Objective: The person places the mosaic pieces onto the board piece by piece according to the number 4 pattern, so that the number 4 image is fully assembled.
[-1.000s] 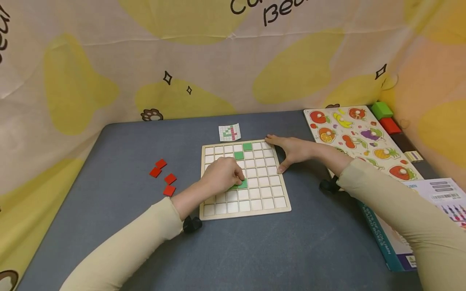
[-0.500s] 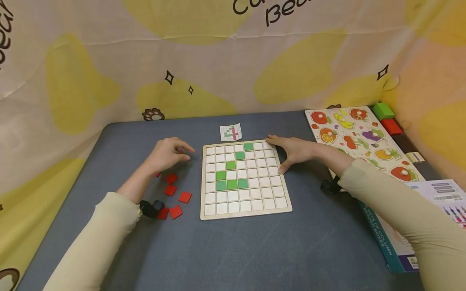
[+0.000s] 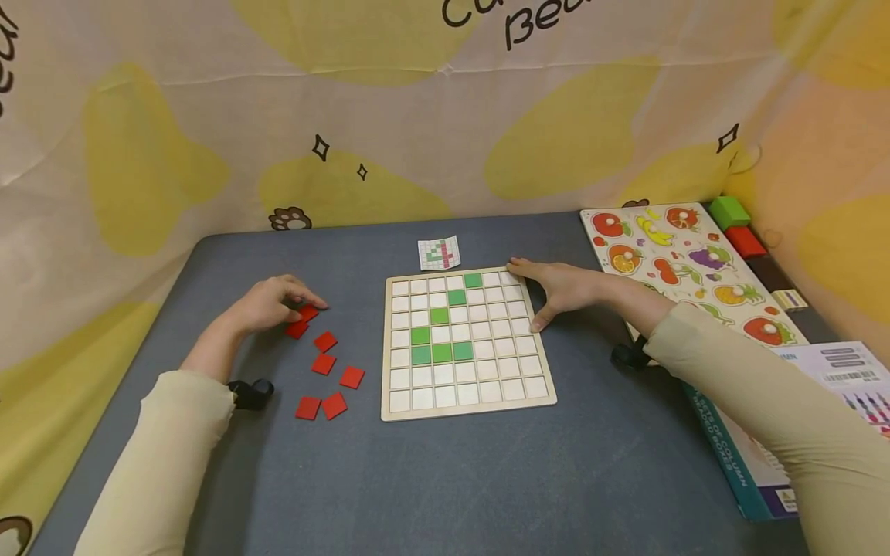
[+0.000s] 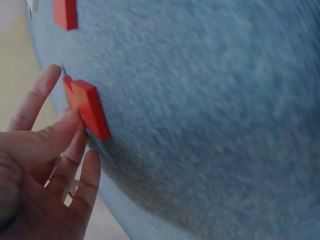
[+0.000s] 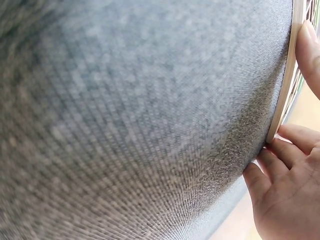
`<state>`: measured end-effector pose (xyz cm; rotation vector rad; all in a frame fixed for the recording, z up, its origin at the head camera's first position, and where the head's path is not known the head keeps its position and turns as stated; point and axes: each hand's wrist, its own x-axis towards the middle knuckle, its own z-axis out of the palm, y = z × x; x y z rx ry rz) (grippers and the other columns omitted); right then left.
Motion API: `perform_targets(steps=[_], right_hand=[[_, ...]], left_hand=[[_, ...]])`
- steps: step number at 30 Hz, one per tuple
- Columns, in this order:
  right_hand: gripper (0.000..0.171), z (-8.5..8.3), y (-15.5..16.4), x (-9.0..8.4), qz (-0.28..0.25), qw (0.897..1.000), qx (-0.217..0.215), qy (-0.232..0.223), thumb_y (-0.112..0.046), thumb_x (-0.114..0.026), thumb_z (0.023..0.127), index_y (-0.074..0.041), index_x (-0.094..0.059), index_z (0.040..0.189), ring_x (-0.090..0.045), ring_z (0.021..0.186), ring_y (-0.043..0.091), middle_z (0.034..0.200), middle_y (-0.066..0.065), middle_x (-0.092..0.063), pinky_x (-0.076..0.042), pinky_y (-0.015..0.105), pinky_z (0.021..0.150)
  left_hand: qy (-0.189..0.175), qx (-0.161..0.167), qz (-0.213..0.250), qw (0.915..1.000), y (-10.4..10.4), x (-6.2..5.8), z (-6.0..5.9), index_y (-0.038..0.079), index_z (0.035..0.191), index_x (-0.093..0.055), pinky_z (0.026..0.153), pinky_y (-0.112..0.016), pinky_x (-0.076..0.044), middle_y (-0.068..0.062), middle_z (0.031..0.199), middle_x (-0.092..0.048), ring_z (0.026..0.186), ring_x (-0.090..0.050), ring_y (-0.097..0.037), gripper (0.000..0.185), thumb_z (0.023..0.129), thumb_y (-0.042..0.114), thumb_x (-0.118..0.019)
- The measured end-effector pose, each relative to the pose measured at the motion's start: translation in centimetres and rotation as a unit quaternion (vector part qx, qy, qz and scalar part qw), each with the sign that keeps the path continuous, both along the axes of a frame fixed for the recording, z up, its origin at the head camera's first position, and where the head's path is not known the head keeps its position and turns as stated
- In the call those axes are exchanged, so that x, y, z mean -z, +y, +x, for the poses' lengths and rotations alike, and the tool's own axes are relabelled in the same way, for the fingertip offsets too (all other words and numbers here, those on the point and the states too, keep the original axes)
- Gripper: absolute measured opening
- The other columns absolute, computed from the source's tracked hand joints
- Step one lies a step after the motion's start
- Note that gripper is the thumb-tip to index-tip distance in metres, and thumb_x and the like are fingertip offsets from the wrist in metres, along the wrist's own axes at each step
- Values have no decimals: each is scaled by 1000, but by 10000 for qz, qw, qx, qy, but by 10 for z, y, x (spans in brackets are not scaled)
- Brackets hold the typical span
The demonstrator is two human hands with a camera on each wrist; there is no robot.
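A wooden grid board (image 3: 469, 413) with white squares lies mid-table. Several green tiles (image 3: 439, 315) sit in its squares, forming a diagonal and a short row. Left of the board lie several loose red tiles (image 3: 334, 405). My left hand (image 3: 260, 305) is at the farthest pair of them. In the left wrist view its thumb touches a red tile (image 4: 89, 107), while the index finger stretches past it. Whether another finger bears on that tile is hidden. My right hand (image 3: 566, 287) rests at the board's far right corner, thumb on the right side and fingers at the corner.
Behind the board lies a small printed card (image 3: 439, 253) with a coloured grid pattern. On the right are a fruit puzzle board (image 3: 660, 270), green (image 3: 728, 211) and red (image 3: 745, 241) blocks, and a box (image 3: 737, 463). A patterned cloth (image 3: 389, 116) hangs behind the table.
My left hand has left the green tiles on the board and moved left to the red tiles, uncovering the green row. The right hand has stayed at the board's corner.
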<state>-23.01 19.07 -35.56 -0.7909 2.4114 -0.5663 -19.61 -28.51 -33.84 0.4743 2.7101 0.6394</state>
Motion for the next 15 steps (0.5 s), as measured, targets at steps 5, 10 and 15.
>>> perform_targets(steps=[5,10,15], right_hand=[[116,0,0,0,-18,10000,-1,-28,-33,-88,72,-5,-15,158,-8,156,37,168,17,-4,-12,61,123],[117,0,0,0,-19,10000,-5,-11,-34,-88,71,-5,-15,158,-8,156,36,168,17,-4,-15,59,123],[117,-1,0,2,-1,10000,1,4,-34,-88,72,-5,-15,158,-8,156,36,168,16,-4,-15,58,123]], left_hand=[[-59,-209,18,9998,-2,3,-1,7,111,-75,98,-57,-43,-24,128,-56,117,-54,-43,27,87,-2,-67],[65,-319,24,9995,-1,5,-2,5,105,-74,89,-47,-44,-22,118,-57,106,-54,-37,20,86,1,-70],[209,-241,-105,9994,1,7,-3,3,97,-69,77,-35,-39,-19,107,-54,92,-50,-30,12,85,2,-72]])
